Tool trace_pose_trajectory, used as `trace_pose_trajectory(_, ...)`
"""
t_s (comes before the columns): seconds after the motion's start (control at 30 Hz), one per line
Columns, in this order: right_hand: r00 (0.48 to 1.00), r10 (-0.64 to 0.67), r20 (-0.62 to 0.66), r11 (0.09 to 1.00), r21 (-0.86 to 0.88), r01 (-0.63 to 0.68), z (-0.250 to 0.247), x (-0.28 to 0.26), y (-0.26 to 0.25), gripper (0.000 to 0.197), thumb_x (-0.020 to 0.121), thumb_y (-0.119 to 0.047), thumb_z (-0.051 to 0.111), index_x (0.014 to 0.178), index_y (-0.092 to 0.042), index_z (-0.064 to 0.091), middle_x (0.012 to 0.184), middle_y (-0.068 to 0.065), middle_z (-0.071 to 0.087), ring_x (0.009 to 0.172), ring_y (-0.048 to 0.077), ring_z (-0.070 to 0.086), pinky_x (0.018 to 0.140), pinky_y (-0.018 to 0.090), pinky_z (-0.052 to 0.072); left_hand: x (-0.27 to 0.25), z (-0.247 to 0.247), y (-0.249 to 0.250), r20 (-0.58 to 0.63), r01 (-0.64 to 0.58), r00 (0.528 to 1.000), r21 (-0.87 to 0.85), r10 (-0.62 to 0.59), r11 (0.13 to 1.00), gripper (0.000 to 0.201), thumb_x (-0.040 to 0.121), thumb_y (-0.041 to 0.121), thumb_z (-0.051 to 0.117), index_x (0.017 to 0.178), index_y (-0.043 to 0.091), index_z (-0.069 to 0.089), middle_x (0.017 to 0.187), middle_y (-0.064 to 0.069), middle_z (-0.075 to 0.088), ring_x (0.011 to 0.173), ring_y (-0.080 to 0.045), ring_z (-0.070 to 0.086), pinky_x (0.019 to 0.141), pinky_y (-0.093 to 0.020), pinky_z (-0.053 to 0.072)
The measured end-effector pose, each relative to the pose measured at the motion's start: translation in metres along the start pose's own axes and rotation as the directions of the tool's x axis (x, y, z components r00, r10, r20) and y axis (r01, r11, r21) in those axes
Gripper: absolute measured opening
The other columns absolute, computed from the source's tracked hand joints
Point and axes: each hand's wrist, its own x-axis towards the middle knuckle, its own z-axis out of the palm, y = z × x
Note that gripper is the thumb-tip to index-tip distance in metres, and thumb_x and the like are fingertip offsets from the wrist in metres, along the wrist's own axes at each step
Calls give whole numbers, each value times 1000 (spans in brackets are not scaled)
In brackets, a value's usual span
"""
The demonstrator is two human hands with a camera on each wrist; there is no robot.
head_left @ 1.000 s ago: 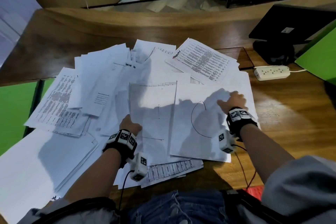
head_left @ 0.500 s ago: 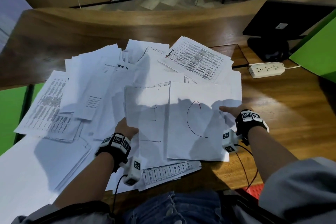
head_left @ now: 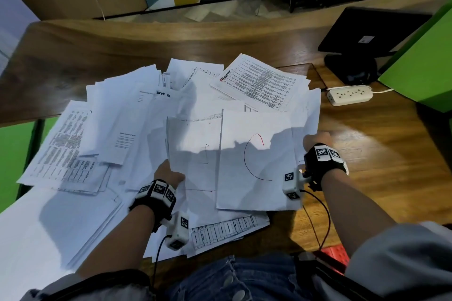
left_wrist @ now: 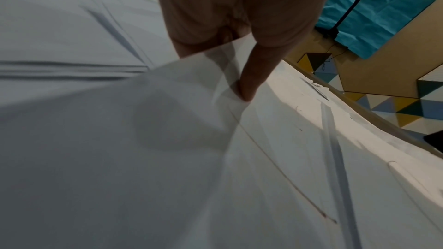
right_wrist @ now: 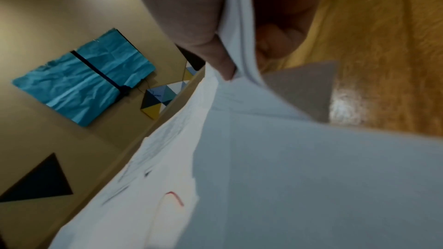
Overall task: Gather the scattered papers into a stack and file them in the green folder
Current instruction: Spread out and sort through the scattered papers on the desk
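Many white papers (head_left: 137, 115) lie scattered across the wooden desk (head_left: 381, 154). On top in the middle are a sheet with a faint sketch (head_left: 195, 154) and a sheet with a red curve (head_left: 256, 161). My left hand (head_left: 168, 175) pinches the sketch sheet's left edge, thumb on top (left_wrist: 249, 82). My right hand (head_left: 315, 140) grips the right edge of the red-curve sheet together with sheets under it (right_wrist: 239, 26), thumb above and fingers curled below. A green surface (head_left: 14, 154) shows at the left under the papers; whether it is the folder I cannot tell.
A white power strip (head_left: 349, 95) lies at the right, behind my right hand. A black monitor (head_left: 367, 32) and a green panel (head_left: 423, 66) stand at the back right. A printed sheet with a red stamp (head_left: 259, 83) tops the pile's far side.
Both hands slid off the tops of the sheets toward me to the outer edges and took hold of them. The two top sheets now lift slightly off the pile.
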Motion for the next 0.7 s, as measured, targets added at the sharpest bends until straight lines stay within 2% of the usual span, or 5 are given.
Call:
trace_pose_trajectory(0.1, 994, -41, -104, 999, -9, 40, -2, -10, -8, 30, 88, -9, 47, 112, 4, 59, 113, 23, 65, 101, 40, 63, 77, 39, 53, -2, 0, 3, 7, -9, 1000, 32, 9, 999, 48, 77, -6, 60, 124, -2, 53, 123, -22, 60, 114, -34, 57, 91, -31, 45)
trace_pose_trajectory(0.27, 957, -170, -235, 977, -166, 132, -8, -27, -13, 31, 89, -8, 47, 120, -3, 49, 122, 20, 59, 109, 41, 59, 88, 46, 52, -8, 3, 5, 10, -1, 1000, 30, 1, 1000, 42, 75, -1, 62, 117, -4, 54, 115, -22, 61, 102, -31, 59, 82, -28, 45)
trace_pose_trajectory(0.4, 900, -261, -349, 948, -267, 172, -24, -36, -20, 38, 90, -6, 49, 128, -1, 44, 134, 18, 45, 113, 42, 55, 86, 45, 48, -10, 5, 5, 16, -20, 1000, 75, 18, 997, 51, 73, 3, 62, 123, -3, 50, 119, -22, 58, 109, -35, 57, 84, -32, 46)
trace_pose_trajectory(0.57, 809, -394, -436, 899, -367, 239, -48, -48, -31, 36, 91, -2, 46, 127, 2, 44, 136, 20, 43, 103, 46, 60, 76, 43, 47, -17, 3, 10, 42, -44, 998, 113, 40, 993, 68, 61, 18, 59, 124, -5, 47, 121, -24, 56, 110, -36, 56, 85, -33, 45)
trace_pose_trajectory(0.7, 729, -484, -484, 862, -405, 304, -62, -67, -51, 31, 90, 0, 46, 121, 2, 45, 134, 20, 42, 102, 45, 59, 70, 42, 42, -18, 3, 8, 32, -45, 999, 150, 40, 988, 64, 76, 8, 62, 135, -4, 40, 133, -22, 51, 121, -36, 50, 97, -35, 43)
